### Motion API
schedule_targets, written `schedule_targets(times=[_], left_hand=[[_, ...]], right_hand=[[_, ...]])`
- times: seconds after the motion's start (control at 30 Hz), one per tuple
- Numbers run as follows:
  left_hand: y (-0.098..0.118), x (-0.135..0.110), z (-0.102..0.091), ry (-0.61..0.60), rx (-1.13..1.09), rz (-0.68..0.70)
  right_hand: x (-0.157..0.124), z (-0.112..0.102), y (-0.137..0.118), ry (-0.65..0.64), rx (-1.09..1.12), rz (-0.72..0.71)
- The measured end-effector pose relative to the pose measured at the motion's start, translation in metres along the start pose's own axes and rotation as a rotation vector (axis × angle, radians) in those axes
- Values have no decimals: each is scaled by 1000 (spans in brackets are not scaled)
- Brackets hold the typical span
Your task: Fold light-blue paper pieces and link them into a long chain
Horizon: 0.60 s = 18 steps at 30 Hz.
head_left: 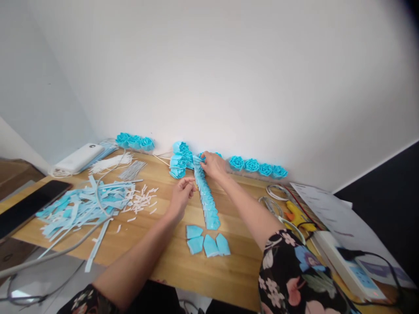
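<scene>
As I look in remotely, the right hand (212, 165) touches the far end of a row of overlapping blue petals (210, 205) on the worktop (238, 266); just beside the row, at nine o'clock, the left hand (183, 192) is curled; whether either grips anything, I cannot tell; four loose petals (210, 246) lie at six o'clock.
</scene>
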<state>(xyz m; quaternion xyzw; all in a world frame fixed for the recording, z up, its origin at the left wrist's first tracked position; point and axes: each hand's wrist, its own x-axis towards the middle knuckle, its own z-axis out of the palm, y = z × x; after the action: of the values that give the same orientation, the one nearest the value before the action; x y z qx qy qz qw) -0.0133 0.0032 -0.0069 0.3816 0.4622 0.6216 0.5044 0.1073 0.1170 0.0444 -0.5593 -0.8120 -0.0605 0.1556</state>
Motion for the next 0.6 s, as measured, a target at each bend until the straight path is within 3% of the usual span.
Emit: schedule_targets(times=[0.2, 0.4, 0.6], left_hand=[[0, 1, 0, -3, 2, -16], [3, 0, 0, 29, 3, -24], [3, 1, 0, 29, 9, -18]], right_hand=[[6, 0, 3, -18, -41, -79], [24, -29, 20, -5, 205, 11], [54, -44, 16, 32, 258, 22]])
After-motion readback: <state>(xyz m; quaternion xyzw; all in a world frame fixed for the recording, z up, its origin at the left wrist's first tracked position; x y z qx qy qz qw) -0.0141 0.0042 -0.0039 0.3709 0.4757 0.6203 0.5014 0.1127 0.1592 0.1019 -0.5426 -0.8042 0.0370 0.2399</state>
